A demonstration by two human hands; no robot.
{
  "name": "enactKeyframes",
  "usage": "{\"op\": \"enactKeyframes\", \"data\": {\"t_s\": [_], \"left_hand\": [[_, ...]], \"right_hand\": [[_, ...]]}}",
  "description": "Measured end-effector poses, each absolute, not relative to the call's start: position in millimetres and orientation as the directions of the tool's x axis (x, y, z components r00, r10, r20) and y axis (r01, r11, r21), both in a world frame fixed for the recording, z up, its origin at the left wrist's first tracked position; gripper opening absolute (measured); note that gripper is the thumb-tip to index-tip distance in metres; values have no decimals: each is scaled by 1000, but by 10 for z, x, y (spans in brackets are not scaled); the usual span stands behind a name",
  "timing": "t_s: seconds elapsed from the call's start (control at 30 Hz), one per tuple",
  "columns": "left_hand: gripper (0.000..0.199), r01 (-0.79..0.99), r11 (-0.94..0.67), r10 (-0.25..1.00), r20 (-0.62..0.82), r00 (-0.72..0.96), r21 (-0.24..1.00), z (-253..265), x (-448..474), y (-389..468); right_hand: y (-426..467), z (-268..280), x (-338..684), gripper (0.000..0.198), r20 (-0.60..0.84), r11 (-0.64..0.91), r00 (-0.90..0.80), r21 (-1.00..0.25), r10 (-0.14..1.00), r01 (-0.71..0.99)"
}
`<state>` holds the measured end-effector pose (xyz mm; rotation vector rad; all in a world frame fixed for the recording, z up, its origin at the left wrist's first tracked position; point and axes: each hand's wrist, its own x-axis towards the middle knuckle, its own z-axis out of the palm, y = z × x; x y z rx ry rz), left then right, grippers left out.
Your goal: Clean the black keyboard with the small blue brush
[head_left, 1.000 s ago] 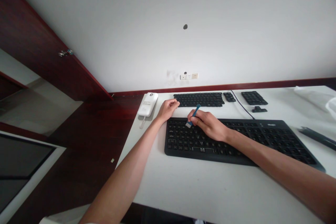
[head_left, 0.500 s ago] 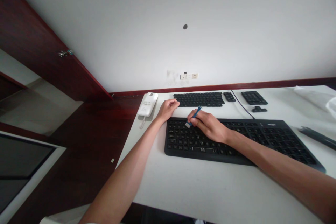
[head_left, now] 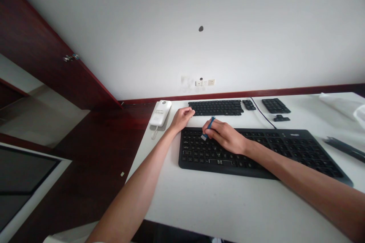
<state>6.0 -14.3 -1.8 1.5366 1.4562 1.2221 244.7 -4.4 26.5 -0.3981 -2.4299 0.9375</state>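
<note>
In my right hand (head_left: 226,136) is a small blue cleaning brush (head_left: 210,124), gripped between thumb and fingers. Its pale bristles touch or hover just over the left part of a black keyboard (head_left: 302,134), whose keycaps are off so that the bare key sockets show. My left hand (head_left: 182,118) lies curled by the keyboard's upper left corner, nothing visible in its closed fingers. Just beyond it, a block of loose black keycaps (head_left: 216,107) is laid out in rows. My right forearm covers part of the keyboard.
Smaller keycap groups lie at the back: a navigation group (head_left: 249,105), a number pad group (head_left: 276,105) and arrow keys (head_left: 281,118). A white handheld device (head_left: 160,114) sits at the table's left edge. To the right are a dark brush-like object (head_left: 346,149) and a whitish bag (head_left: 342,106).
The brush in my right hand has shifted slightly left and tilted a little over the keyboard. My left hand has stayed in place.
</note>
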Motion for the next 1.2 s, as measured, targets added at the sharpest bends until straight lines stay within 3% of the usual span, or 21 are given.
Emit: {"op": "enactKeyframes", "data": {"t_s": [0.1,0.27,0.4,0.53,0.63,0.77,0.9,1.03,1.2], "left_hand": [[39,343,-139,983,172,-67,929,-25,56,-139],[39,344,-145,982,177,-64,928,-36,52,-129],[39,341,-135,984,166,-64,930,-43,49,-122],[39,334,-133,985,163,-62,933,-39,45,-126],[39,331,-134,985,162,-58,934,-37,43,-131],[39,337,-140,983,171,-63,931,-41,44,-132],[39,342,-144,982,176,-63,929,-42,46,-130],[39,342,-152,981,182,-59,927,-34,50,-131],[38,341,-137,983,170,-68,930,-34,56,-132]], "right_hand": [[-42,256,2451,27,368,696,-770,-705,521,134],[-36,251,2438,24,351,723,-841,-687,411,67],[-33,254,2440,24,365,720,-798,-683,480,120],[-41,253,2450,24,370,736,-837,-675,403,56],[-44,248,2447,24,382,722,-795,-685,471,98],[-45,246,2437,25,356,727,-842,-684,406,61],[-45,253,2443,26,365,700,-798,-708,479,97],[-43,255,2447,26,345,713,-841,-697,417,67],[-38,255,2440,26,337,693,-805,-710,489,124]]}}
